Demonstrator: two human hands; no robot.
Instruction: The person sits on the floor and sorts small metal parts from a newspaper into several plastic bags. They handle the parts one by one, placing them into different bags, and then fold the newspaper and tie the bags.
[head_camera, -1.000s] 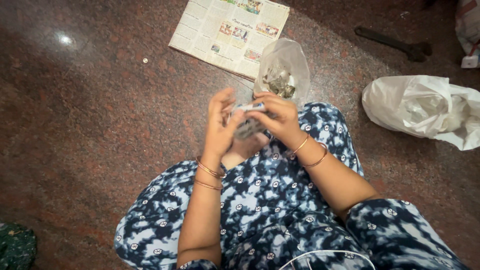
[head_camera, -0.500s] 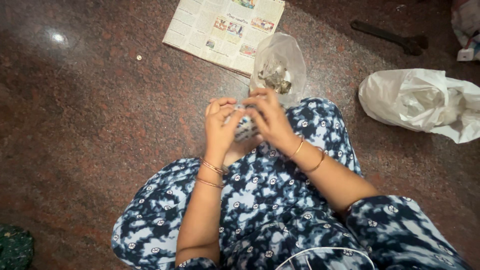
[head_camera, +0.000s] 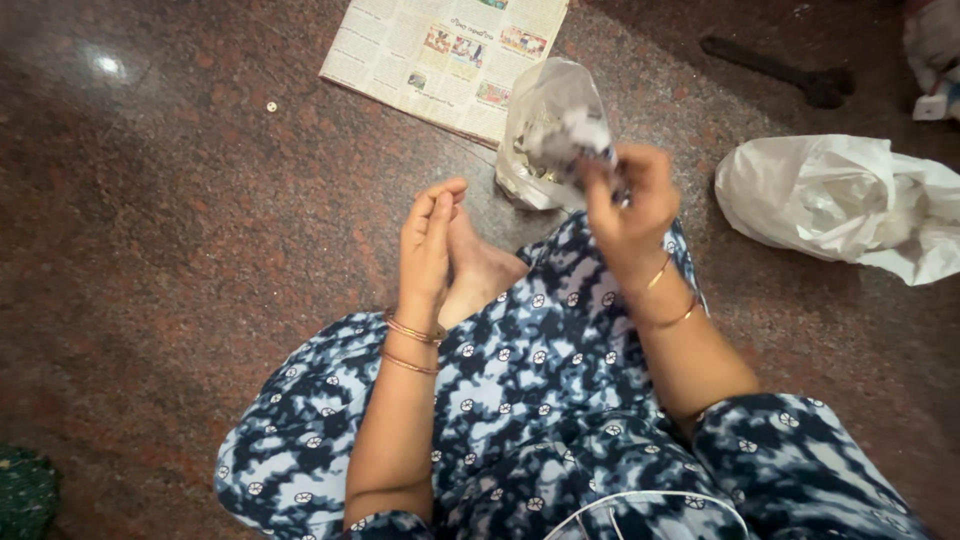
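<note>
Red-brown polished stone floor (head_camera: 180, 220), newspaper (head_camera: 445, 55), right hand (head_camera: 630, 205) gripping crumpled wrapper (head_camera: 572, 135), left hand (head_camera: 428, 245) wide, empty

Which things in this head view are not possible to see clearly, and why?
- Crumpled wrapper in the right hand: motion blur, kind unclear.
- Contents of the clear plastic bag: partly hidden by the wrapper and hand.
- Inside of the white plastic bag: folds hide it.
- Dark tool: in shadow, kind unclear.
- Newspaper: cut by the top edge.
- Left hand: open, empty.
</note>
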